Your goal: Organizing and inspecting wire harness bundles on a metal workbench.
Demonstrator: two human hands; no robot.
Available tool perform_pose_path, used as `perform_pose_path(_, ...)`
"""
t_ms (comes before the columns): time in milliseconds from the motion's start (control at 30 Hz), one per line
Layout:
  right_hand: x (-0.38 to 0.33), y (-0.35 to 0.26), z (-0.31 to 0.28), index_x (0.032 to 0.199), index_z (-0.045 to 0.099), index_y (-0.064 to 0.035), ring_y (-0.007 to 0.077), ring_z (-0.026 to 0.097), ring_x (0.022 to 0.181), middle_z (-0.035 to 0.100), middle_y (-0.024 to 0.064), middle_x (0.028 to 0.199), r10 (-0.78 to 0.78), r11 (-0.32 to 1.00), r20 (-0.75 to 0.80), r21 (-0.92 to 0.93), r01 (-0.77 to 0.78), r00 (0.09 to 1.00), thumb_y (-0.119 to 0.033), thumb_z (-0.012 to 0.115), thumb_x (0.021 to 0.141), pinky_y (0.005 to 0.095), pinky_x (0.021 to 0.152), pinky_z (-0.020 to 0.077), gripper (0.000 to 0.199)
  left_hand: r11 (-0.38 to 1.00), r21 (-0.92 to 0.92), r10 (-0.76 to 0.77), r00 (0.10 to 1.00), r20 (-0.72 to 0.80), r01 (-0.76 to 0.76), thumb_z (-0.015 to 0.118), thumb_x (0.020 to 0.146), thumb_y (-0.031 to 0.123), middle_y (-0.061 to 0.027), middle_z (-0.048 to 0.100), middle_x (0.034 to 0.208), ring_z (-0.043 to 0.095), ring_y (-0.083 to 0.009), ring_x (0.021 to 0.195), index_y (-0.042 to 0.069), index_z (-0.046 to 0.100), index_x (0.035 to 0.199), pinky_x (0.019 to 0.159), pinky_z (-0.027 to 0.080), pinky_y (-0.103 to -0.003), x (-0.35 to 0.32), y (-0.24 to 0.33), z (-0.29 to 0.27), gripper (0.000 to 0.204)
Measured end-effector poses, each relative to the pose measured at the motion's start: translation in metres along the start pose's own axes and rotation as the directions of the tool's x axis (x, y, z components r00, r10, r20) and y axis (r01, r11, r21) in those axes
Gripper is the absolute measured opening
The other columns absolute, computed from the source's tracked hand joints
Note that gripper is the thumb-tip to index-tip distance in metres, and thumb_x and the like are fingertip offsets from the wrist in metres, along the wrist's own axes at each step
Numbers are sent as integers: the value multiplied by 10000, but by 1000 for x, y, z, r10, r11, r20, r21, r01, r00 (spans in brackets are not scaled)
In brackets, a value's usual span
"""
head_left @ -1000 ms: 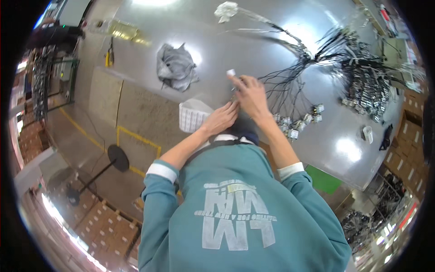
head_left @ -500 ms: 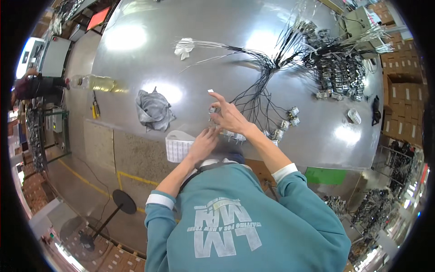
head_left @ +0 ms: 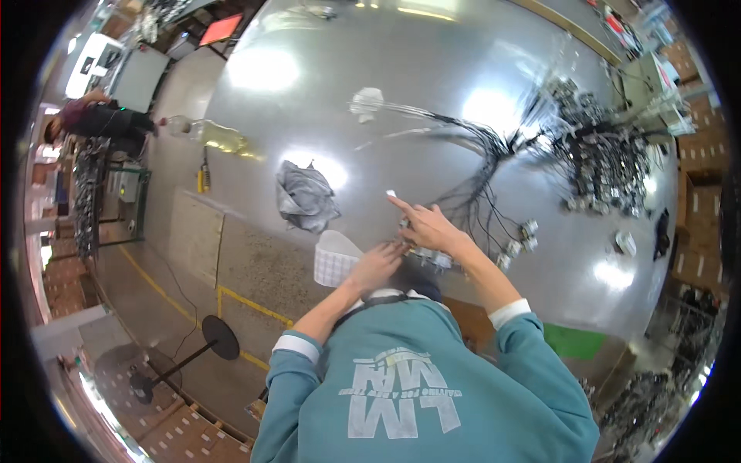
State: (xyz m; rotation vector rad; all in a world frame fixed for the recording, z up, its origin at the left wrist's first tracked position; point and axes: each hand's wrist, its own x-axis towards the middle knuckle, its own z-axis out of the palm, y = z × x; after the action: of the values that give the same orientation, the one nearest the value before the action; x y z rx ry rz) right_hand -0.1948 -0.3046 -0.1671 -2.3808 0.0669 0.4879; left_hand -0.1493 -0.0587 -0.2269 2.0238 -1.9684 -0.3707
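Observation:
My right hand [head_left: 434, 229] is over the table's near edge, its index finger stretched out with a small white label [head_left: 390, 194] on the tip. Its thumb and other fingers close around a small metal part [head_left: 404, 222]. Beside it, my left hand [head_left: 375, 265] has its fingertips pressed together near that part; what they hold is hidden. Below the right hand lies a row of similar metal parts [head_left: 438, 260], and more metal ends [head_left: 513, 248] sit to the right. Black cables [head_left: 488, 181] fan out toward the hands. A white label strip [head_left: 332, 262] curls left of my left hand.
On the table [head_left: 355, 46] are a grey cloth [head_left: 306, 199], a plastic bottle [head_left: 220, 137], a yellow-handled tool [head_left: 204, 176], a white crumpled piece [head_left: 366, 103] and a clear cup [head_left: 625, 244]. A heap of metal parts [head_left: 606, 166] lies right. A person [head_left: 116, 119] stands far left.
The whole view has shifted, so the scene sits further right and lower. Both hands stay close together by the metal parts, the label still on my right index fingertip.

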Motion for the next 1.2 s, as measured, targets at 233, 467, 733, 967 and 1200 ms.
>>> perform_pose_path(233,2,5,18,1635,312,-177,362,714,1014,749,151,1079,46,997,-245,70,-30,968,-371,710,995,547,913,473,779,999,50,-13,1000,24,12,636,888,171,-105,517,1615,515,-273,1447,1,610,1427,1148,451,-431,5,5,13,566)
perform_pose_path(467,0,-1,9,1541,386,-225,375,725,1015,762,87,992,124,992,-98,-16,-126,987,-478,729,919,641,878,455,753,1000,6,9,999,-45,-9,650,854,174,-101,552,1579,518,-271,1440,25,681,1295,1125,463,-436,4,7,13,466)
perform_pose_path(733,-17,-11,28,1499,564,-318,242,610,1208,729,14,1143,14,978,-271,-196,-69,962,-435,757,903,638,1008,396,637,999,-34,18,998,-59,-20,647,839,168,-121,637,1471,554,-286,1394,2,708,1066,1128,467,-444,7,-2,-2,288)
perform_pose_path(967,-53,-16,47,1311,711,-143,380,504,1334,614,137,1415,91,994,-729,104,-21,679,-164,827,881,473,1126,414,446,996,-90,-5,997,-83,-2,653,831,122,-126,623,1484,555,-306,1403,-19,659,1331,1179,461,-443,12,4,-1,520)
perform_pose_path(1200,-72,-7,54,971,803,-43,294,593,1171,693,94,1229,306,931,-689,360,-56,657,-149,817,902,402,997,499,128,993,-113,-54,992,-112,41,636,876,82,-88,613,1524,592,-283,1374,-7,692,1093,1124,514,-440,13,10,0,241)
